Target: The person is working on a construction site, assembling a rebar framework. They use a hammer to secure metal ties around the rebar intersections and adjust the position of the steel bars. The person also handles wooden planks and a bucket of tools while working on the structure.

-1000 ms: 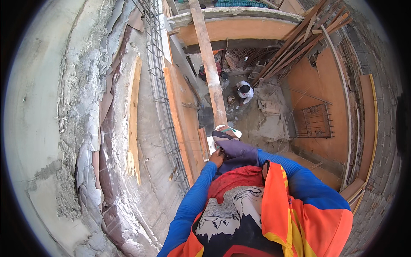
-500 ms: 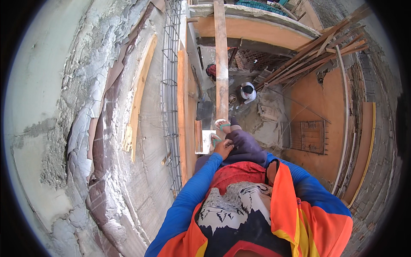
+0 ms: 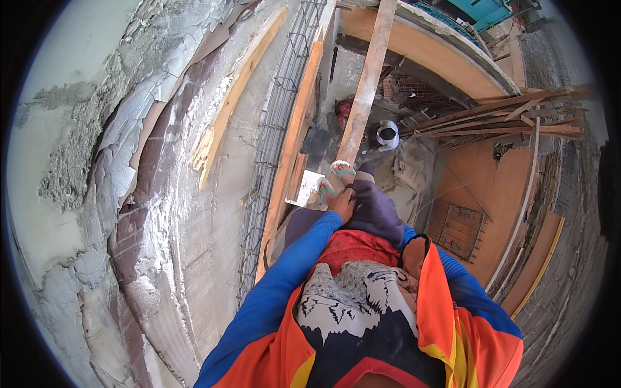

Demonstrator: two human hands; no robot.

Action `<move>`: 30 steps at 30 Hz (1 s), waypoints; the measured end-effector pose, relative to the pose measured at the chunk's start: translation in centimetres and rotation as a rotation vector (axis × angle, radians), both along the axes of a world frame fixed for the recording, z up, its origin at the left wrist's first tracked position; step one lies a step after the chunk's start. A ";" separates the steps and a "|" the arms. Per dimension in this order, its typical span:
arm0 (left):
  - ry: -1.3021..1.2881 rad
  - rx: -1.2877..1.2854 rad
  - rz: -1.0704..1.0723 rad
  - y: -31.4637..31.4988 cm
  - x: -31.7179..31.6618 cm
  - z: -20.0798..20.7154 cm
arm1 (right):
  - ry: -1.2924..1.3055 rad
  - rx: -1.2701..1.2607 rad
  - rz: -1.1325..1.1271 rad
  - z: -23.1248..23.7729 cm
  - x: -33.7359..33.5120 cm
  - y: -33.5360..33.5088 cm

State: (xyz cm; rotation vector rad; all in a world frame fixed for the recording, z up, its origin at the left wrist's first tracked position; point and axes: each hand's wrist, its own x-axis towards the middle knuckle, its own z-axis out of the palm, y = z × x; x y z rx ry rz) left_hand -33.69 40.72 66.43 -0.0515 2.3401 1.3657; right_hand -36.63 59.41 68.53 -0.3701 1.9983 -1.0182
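One hand shows, your left hand (image 3: 343, 205), resting with bent fingers on the purple trousers (image 3: 377, 210) over your legs. You can't be sure from this view whether it pinches the cloth or only lies against it; how far the fingers are spread is hidden too. Your right hand is out of sight, so its grip can't be told; its blue sleeve (image 3: 456, 275) shows at four o'clock from the left hand, partly behind your orange jacket (image 3: 446, 323).

Taking the left hand as the clock's centre, the trousers bulge toward three o'clock, touching it. Your right sandal (image 3: 345, 171) sits at twelve, by the near end of a long plank (image 3: 369, 84) that runs away at about twelve. Your left sandal (image 3: 327, 193) is near at ten, at the edge of a white slab (image 3: 303, 187). Between ten and eleven stand an upright timber (image 3: 294, 139) and, just beyond, a steel rebar cage (image 3: 275, 123); farther out that way lies a split board (image 3: 239, 90).

At one o'clock, well below you, a co-worker in white (image 3: 387, 136) is bent over. Loose poles (image 3: 498, 123) jut out at two, above an orange wall (image 3: 498, 171), and a metal grille (image 3: 460, 229) stands at three. Your red cloth (image 3: 359, 249) and patterned shirt (image 3: 362, 310) are toward six.
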 end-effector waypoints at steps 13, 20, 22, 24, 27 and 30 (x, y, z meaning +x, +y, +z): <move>-0.291 0.079 0.368 -7.6 2.1 4.3 | 0.015 0.133 0.276 2.0 -6.3 -0.5; -0.286 -0.062 0.685 -12.3 8.9 6.3 | 0.019 0.224 0.453 2.4 -8.7 -1.0; -0.229 -0.004 0.821 -12.1 11.6 3.7 | 0.025 0.240 0.507 2.6 -9.5 -1.4; -0.188 0.023 0.912 -11.5 13.0 2.8 | 0.033 0.256 0.558 2.8 -10.4 -1.6; -0.171 0.042 1.002 -10.7 14.6 3.1 | 0.063 0.287 0.644 3.2 -11.7 -2.0; -0.165 0.081 1.081 -9.4 14.5 3.4 | 0.112 0.323 0.741 3.7 -13.6 -1.8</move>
